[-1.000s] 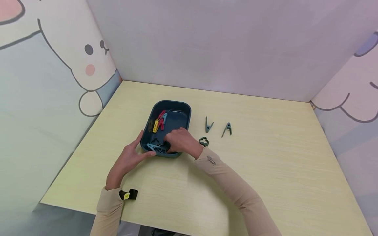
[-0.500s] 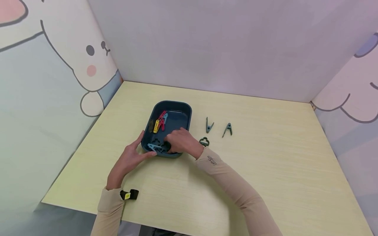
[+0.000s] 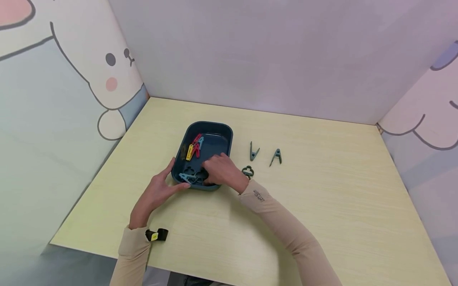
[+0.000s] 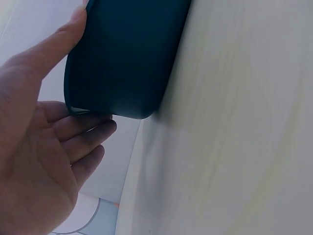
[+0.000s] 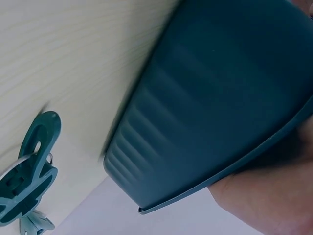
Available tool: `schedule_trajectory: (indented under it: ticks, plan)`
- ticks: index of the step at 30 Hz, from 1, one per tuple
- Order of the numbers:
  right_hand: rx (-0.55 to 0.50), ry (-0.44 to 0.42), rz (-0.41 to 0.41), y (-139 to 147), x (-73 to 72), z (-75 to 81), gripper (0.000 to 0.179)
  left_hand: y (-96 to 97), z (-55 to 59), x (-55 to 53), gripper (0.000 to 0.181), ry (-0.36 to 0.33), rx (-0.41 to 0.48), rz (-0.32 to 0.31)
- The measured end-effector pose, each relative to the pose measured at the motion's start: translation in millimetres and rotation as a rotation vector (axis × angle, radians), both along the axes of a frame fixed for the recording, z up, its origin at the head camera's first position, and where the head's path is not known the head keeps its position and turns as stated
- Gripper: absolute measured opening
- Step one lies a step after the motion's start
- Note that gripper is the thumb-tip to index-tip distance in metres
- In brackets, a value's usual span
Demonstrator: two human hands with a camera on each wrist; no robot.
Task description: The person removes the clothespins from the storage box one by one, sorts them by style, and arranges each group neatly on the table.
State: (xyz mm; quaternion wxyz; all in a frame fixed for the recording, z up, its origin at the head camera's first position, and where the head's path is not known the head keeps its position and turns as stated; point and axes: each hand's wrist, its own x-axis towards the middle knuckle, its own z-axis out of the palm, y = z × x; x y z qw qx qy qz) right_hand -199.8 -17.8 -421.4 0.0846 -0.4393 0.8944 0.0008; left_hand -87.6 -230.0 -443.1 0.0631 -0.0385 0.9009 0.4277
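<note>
Head view, left to right: my left hand [image 3: 157, 191] lies at 7 to 8 o'clock of the dark-blue tray [image 3: 216, 143], fingers extended along its outer wall, thumb reaching to the near rim. Behind it, a black wrist strap [image 3: 157, 235] with a yellow label sits at my sleeve cuff [image 3: 134, 241].

The tray rests on the counter [image 3: 343, 186]. At 9 o'clock inside it stand a blackish clip [image 3: 183, 151] and, just beside that, a yellow peg [image 3: 189, 152]. Two red pegs [image 3: 195, 150] lie towards 10 and 11 o'clock, next to a light-blue peg [image 3: 201, 142]. At 7 o'clock a pale-blue clip [image 3: 186, 178] lies among dark clover-headed clips [image 3: 189, 171].

My right hand [image 3: 222, 171] reaches in at 5 o'clock; its fingertips are hidden, so I cannot tell whether they grip anything.

Outside, between 3 and 4 o'clock, a green clover-headed clip [image 3: 247, 173] lies close to my right wrist. At 3 o'clock comes a grey-green peg [image 3: 252, 155], its legs towards 12, and farther out a second grey-green peg [image 3: 277, 152], legs towards 6 and 7.
</note>
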Motion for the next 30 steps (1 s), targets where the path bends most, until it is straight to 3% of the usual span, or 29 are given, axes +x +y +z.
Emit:
schedule_trajectory:
  ticks: [30]
  plan:
    - [0.024, -0.002, 0.048, -1.5, 3.6, 3.4, 0.032, -1.0, -0.9, 1.7, 0.108, 0.015, -0.012, -0.013]
